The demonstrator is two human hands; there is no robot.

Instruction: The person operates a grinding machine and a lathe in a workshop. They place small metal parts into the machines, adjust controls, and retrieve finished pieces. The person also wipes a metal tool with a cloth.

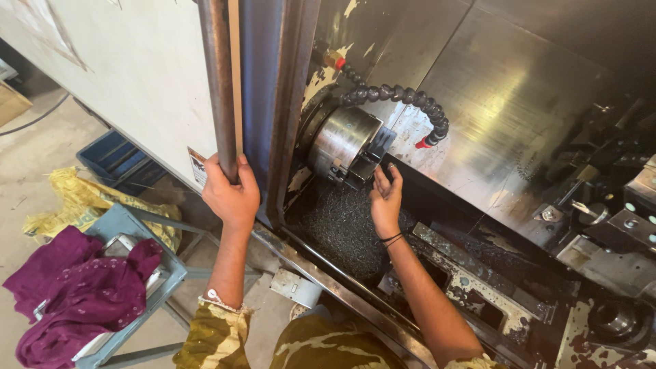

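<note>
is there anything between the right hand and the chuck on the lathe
Nothing visible does. The right hand is already at the front of the chuck, fingertips at its jaws. The coolant hose arcs above, clear of it.

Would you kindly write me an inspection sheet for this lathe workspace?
Surface: dark machine bed, oily, heaped with fine metal swarf.
Job's things: round silver steel chuck; grey vertical door edge.
Clutter: purple cloth on a blue metal stand; yellow sack.
Hands: left hand grips the door edge; right hand at the chuck, fingers open.
Cables: black segmented coolant hose.
Surroundings: blue crate, concrete floor.
</note>
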